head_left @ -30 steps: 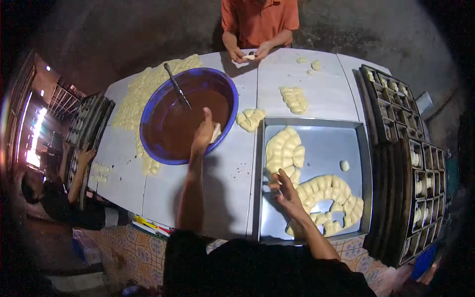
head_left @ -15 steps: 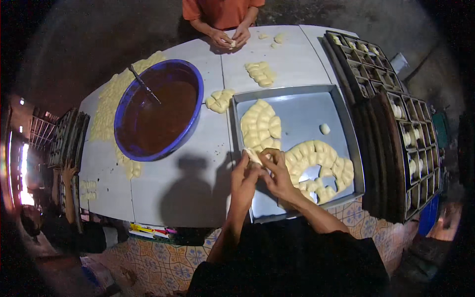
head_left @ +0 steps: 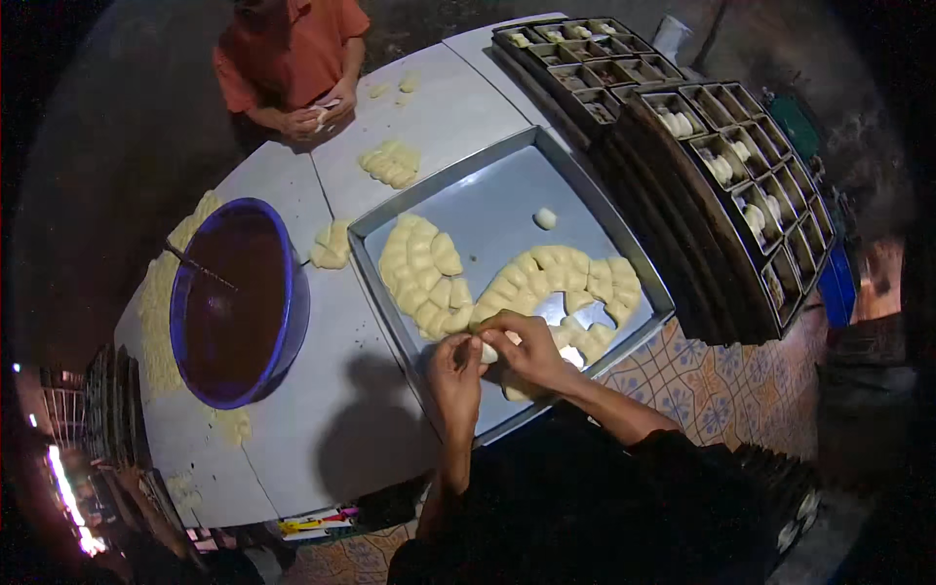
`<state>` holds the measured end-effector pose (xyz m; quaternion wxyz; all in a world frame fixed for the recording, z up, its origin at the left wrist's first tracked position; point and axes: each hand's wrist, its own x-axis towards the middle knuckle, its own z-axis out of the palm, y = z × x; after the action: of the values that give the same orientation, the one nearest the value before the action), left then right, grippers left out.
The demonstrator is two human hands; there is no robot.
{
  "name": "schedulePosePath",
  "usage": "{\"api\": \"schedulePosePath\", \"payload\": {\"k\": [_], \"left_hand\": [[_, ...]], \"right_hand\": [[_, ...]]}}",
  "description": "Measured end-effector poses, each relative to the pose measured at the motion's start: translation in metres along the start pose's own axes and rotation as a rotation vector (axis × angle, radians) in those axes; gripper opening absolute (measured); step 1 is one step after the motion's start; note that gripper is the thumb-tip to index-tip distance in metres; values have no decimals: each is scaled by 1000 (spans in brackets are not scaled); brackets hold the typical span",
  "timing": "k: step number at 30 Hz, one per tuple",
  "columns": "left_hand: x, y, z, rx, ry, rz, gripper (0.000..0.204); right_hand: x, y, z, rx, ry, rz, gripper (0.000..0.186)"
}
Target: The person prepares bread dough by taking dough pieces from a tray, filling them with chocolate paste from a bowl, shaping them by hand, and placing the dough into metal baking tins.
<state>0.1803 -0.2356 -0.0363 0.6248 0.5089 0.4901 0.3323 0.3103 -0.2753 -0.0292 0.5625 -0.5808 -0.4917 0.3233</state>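
Over the near part of a shallow metal tray [head_left: 492, 190], both my hands work a small piece of pale dough [head_left: 488, 355]. My left hand [head_left: 454, 382] pinches it from the left with curled fingers. From the other side, the thumb and fingers of my right hand [head_left: 526, 353] press on it, partly hiding it. Just beyond my fingers lies a packed cluster of dough pieces [head_left: 414, 265]. A curved band of more dough pieces [head_left: 551, 268] runs to the right of it. One lone dough ball [head_left: 545, 218] rests farther back on the tray floor.
Left of the tray stands a blue basin [head_left: 295, 322] of brown filling with a stick-like handle [head_left: 200, 267] in it. Dough pieces [head_left: 159, 322] line the table's left edge. Across the table, a person's hands [head_left: 317, 119] hold dough. Stacked compartment moulds [head_left: 726, 185] stand at right.
The view has turned, so the table and tray sit tilted and further left. The dough between my fingers looked longer before and now shows as a small rounded bit.
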Motion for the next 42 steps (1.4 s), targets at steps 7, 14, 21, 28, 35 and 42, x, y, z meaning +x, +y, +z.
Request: {"api": "schedulePosePath", "payload": {"k": [7,14,21,28,35,42], "left_hand": [[15,-8,1,-175,-122,212,26],[34,3,-3,-216,-54,542,27],[38,-5,-40,-200,136,177,10],[27,-10,-47,-200,299,123,11],[16,-7,-24,-136,164,118,9],[-2,-4,-4,-64,-144,231,16]], "right_hand": [[21,10,-26,112,-300,334,37],[86,42,-96,-226,-70,219,34],[141,140,-152,-391,255,250,49],[116,117,-156,-811,265,-31,49],[2,54,-116,-868,42,499,26],[-3,-7,-65,-280,70,152,9]]}}
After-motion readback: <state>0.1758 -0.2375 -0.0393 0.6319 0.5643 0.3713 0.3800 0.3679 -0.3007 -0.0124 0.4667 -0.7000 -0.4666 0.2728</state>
